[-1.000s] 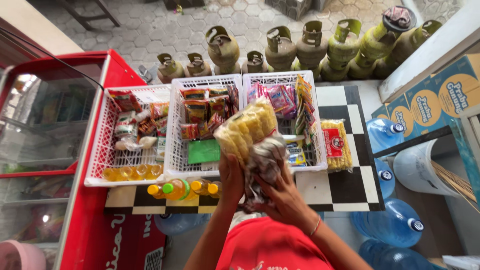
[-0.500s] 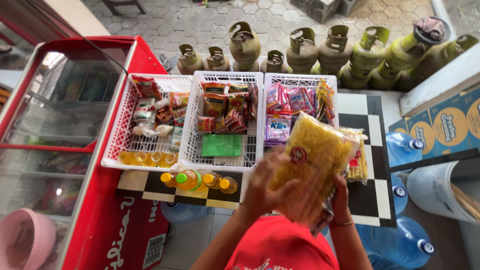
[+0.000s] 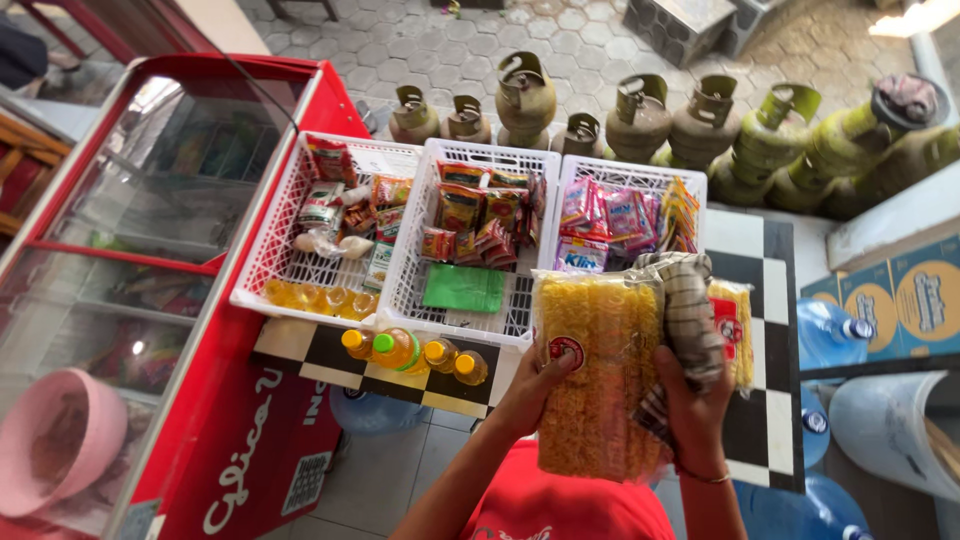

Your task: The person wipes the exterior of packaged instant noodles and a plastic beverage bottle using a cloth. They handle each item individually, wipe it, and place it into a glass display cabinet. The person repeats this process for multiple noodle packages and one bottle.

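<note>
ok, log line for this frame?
left hand: holds yellow noodle packet | right hand: holds checked cloth against packet | below: checkered counter, three white baskets

Held upright in front of the chest: one clear bag of yellow noodles (image 3: 600, 370), gripped at its lower left edge by the left hand (image 3: 530, 390). A checked cloth (image 3: 688, 320) is pressed against the bag's right side by the right hand (image 3: 695, 410). Behind, on a black-and-white chequered bench (image 3: 765, 300): three white baskets (image 3: 480, 160) of snack packets, side by side. Small yellow oil bottles (image 3: 410, 352) are lined along the bench's front edge. A red glass-topped freezer (image 3: 150, 250) stands at left; green gas cylinders (image 3: 720, 125) are ranged on the paving beyond.
</note>
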